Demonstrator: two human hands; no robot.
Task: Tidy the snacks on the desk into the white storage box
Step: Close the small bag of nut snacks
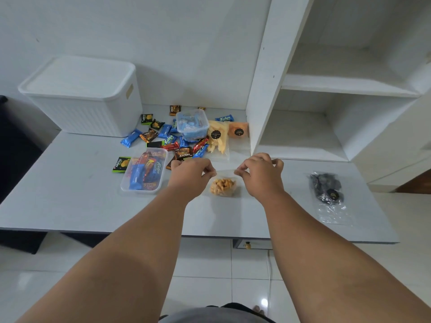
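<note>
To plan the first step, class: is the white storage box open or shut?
Shut: the white ribbed plastic storage box has its flat white lid seated over the rim.

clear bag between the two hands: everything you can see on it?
The clear bag is thin see-through plastic, its lower part bulging with small golden-orange snack pieces. No label shows. It hangs upright near the front of the desk; whether its bottom touches the desk cannot be told. The left hand and right hand each pinch a top corner, stretching the top edge between them.
</note>
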